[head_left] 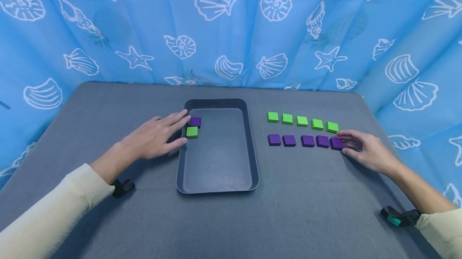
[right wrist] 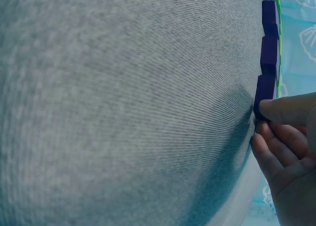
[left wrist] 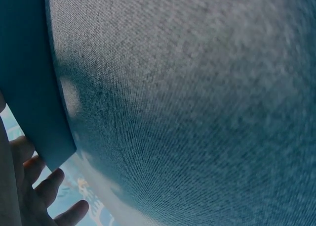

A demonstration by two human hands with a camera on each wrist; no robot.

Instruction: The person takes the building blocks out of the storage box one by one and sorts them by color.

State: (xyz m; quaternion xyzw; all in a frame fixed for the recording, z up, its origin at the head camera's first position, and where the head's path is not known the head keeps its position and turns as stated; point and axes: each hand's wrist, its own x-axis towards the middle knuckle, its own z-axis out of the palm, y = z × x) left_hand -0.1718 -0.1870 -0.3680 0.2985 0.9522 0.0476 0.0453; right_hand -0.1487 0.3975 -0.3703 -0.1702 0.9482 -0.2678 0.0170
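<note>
My left hand (head_left: 153, 135) reaches over the left rim of a dark grey tray (head_left: 218, 191), fingers extended. Close to its fingertips, a purple block (head_left: 195, 122) and a green block (head_left: 192, 132) lie inside the tray along its left wall. On the table to the right, my right hand (head_left: 371, 150) pinches the rightmost purple block (head_left: 336, 144) of a row. The thumb presses that block's near side in the right wrist view, where the block still sits on the cloth. The left wrist view shows the tray's outer wall (left wrist: 29, 77) beside spread fingers.
Several green blocks, one at the left end (head_left: 272, 117), form a row behind the row of purple blocks, which starts with one (head_left: 274, 140) right of the tray. Grey cloth covers the table (head_left: 310, 203). A blue shell-print curtain (head_left: 245, 22) hangs behind and at the sides.
</note>
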